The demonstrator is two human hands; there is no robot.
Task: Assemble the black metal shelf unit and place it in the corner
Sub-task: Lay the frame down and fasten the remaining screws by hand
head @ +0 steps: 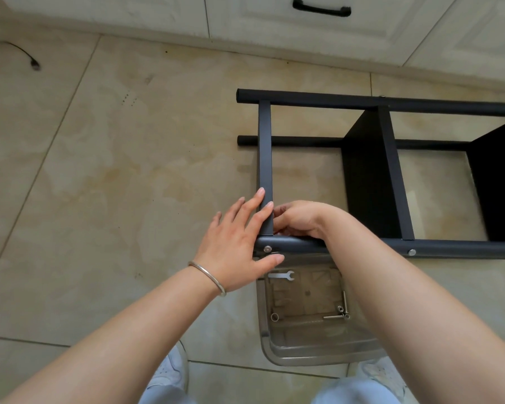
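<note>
The black metal shelf unit [391,123] lies on its side on the tiled floor, with two dark shelf panels between its round posts. My left hand [239,243] lies with straight fingers on the flat end crossbar [265,147], where it meets the near post [449,246]. My right hand [301,218] is curled against the inner side of that joint; what its fingertips hold is hidden. A silver screw head [267,248] shows in the post below the joint.
A clear plastic tray [303,345] on the floor under my arms holds a small flat wrench [282,276] and several silver bolts [340,312]. White cabinets with a black handle [321,8] run along the far side. A black cable end [34,64] lies far left.
</note>
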